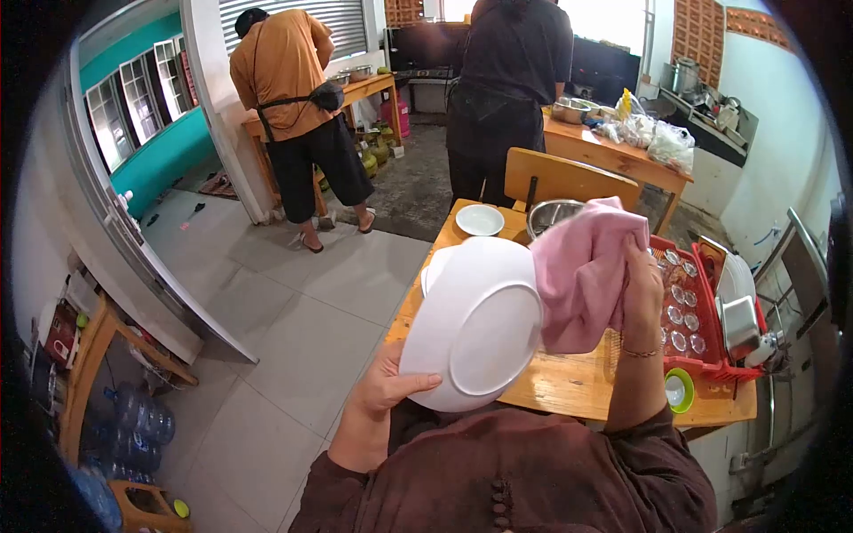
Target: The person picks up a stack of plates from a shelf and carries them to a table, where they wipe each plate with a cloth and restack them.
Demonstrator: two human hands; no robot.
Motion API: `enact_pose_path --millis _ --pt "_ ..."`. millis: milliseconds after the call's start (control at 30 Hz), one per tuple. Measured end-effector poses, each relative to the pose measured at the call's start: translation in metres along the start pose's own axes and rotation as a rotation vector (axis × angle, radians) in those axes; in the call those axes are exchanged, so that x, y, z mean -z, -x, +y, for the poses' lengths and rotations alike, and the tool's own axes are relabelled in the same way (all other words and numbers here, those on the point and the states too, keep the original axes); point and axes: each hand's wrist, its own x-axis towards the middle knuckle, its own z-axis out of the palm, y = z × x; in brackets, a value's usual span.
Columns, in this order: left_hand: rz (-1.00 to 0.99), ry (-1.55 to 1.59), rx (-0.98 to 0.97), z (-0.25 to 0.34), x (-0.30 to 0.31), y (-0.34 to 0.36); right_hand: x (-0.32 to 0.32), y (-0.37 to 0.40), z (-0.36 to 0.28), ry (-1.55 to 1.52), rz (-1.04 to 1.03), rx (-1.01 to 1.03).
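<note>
A white plate (pixel 493 342) is tilted up in front of me with its underside and foot ring facing me. My left hand (pixel 389 384) grips its lower left rim, thumb on the underside and the other fingers hidden behind it. At the plate's right edge hangs a pink cloth (pixel 576 280), bunched in my right hand (pixel 643 289), whose fingers are closed on it. Behind the raised plate, part of another white dish (pixel 434 269) shows on the wooden table (pixel 560 391). A small white plate (pixel 480 220) and a metal bowl (pixel 549 216) sit farther back.
To the right, a red basket (pixel 718 369) holds several upturned glasses, plates and a metal container. A green-rimmed bowl (pixel 680 391) is beside it. A wooden chair (pixel 569 182) stands across the table. Two people work farther back, near a counter with plastic bags (pixel 671 147).
</note>
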Motion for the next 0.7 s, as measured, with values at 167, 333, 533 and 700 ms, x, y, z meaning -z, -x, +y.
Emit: enact_pose_path --millis 167,333,533,700 --pt "-0.138 -0.04 0.053 0.011 -0.021 -0.01 -0.024 -0.001 0.026 0.128 -0.056 0.08" --pt "-0.36 -0.24 0.026 0.007 -0.033 -0.017 -0.024 -0.006 0.064 0.09 0.076 0.129" --pt "-0.423 -0.489 -0.139 0.031 -0.061 -0.025 0.004 -0.006 0.06 0.1 0.16 0.222" --pt "0.093 -0.669 -0.562 0.079 -0.076 -0.008 0.033 -0.001 0.044 0.179 0.32 0.325"
